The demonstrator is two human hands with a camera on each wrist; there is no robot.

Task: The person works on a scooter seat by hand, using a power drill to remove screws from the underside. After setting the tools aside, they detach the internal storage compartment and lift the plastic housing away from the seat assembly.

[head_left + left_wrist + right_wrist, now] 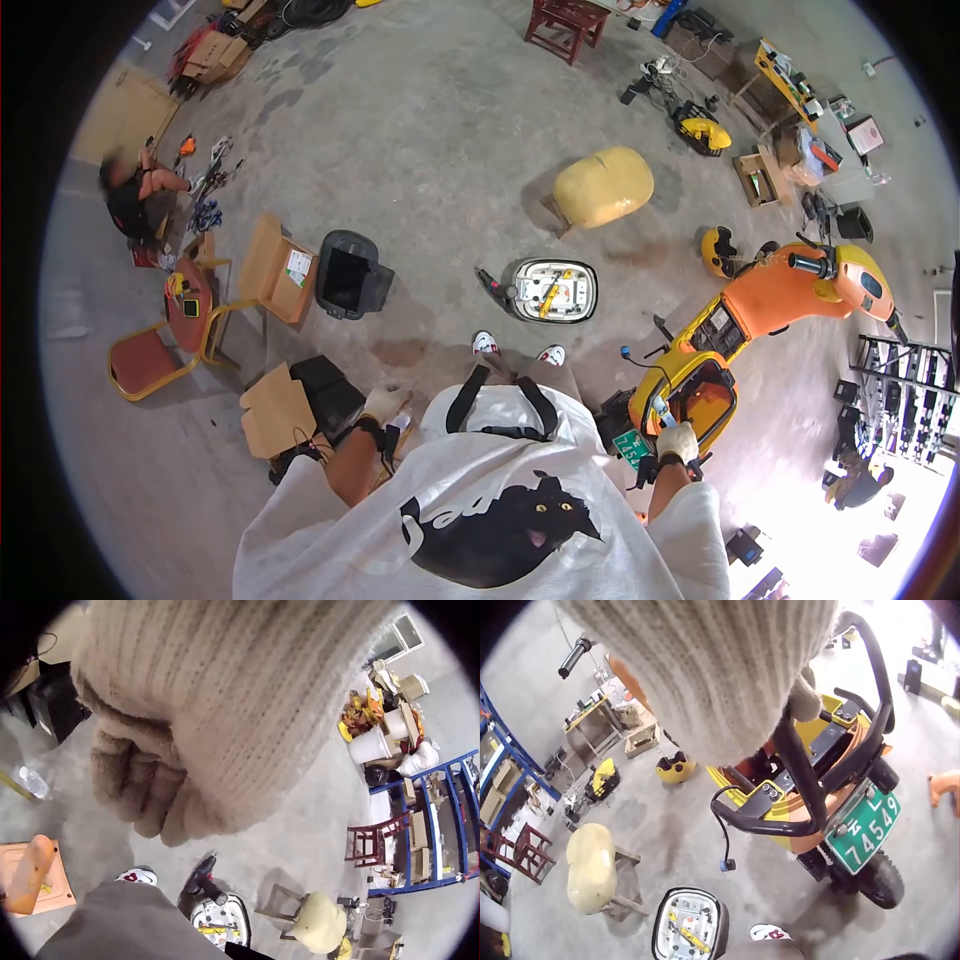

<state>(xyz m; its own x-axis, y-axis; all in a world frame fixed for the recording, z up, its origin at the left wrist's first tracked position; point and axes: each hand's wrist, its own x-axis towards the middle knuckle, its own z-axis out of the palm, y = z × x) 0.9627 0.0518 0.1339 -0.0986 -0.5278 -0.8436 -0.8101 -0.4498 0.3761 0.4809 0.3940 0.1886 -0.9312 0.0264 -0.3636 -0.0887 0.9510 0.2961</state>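
My left hand (pixel 385 402), in a knitted glove, hangs beside my leg near the black plastic-wrapped box (pixel 328 396). In the left wrist view its fingers (pixel 139 791) are loosely curled, and nothing shows in them. My right hand (pixel 678 440), gloved too, is at the rear of a yellow and orange scooter (pixel 765 295). It grips the black grab rail (pixel 806 780), with one fingertip showing beside the tube. Below the rail is the green licence plate (pixel 864 829). A black cable (pixel 721 829) with a blue plug dangles from the scooter's open body.
Ahead on the floor lies an upturned box lid (pixel 556 290) with yellow tools in it. A black bin (pixel 350 275), an open carton (pixel 275 270) and red chairs (pixel 150 362) stand left. Beyond is a yellow padded seat (pixel 604 187). Another person (pixel 140 195) sits far left.
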